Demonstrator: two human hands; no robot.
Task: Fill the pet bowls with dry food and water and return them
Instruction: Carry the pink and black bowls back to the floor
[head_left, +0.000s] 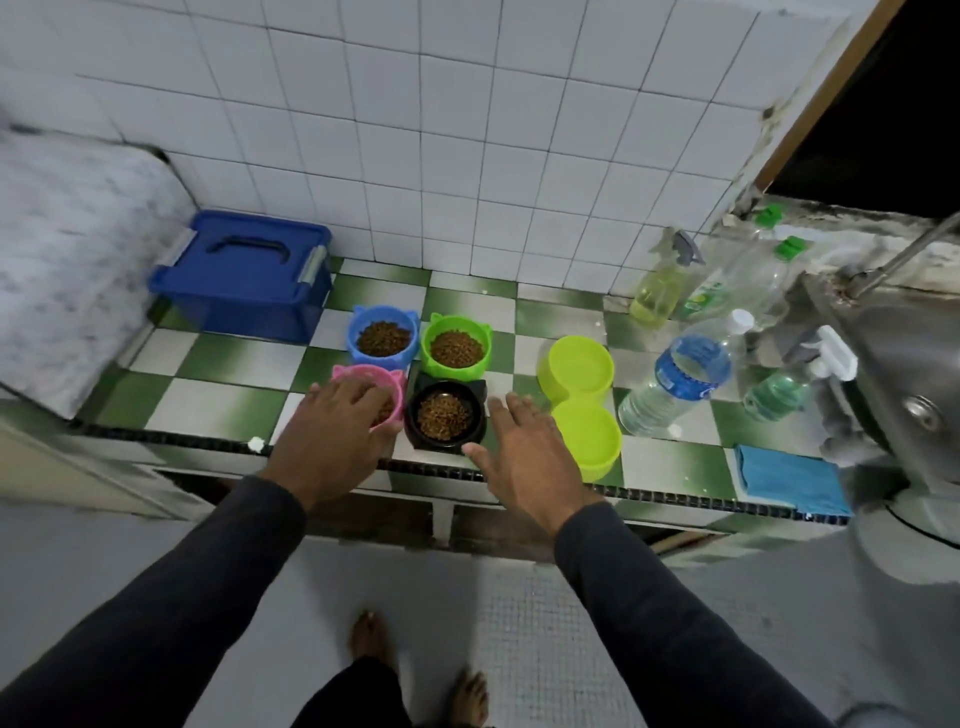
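Note:
Several pet bowls stand on the green-and-white tiled counter (218, 364). A blue bowl (383, 335), a green bowl (457, 345) and a black bowl (445, 415) hold brown dry food. My left hand (332, 436) lies spread over the pink bowl (387, 379) and hides most of it. My right hand (524, 457) hovers with straight fingers just right of the black bowl, holding nothing. Two lime bowls (574, 366) (589, 439) sit to the right. A water bottle (680, 382) with a blue label leans beside them.
A closed blue storage box (244, 275) stands at the back left. Spray bottles (662, 283), clear bottles (748, 275) and a small green-liquid bottle (779, 392) crowd the right, next to a steel sink (914, 364). A blue cloth (792, 478) lies at the counter's front edge.

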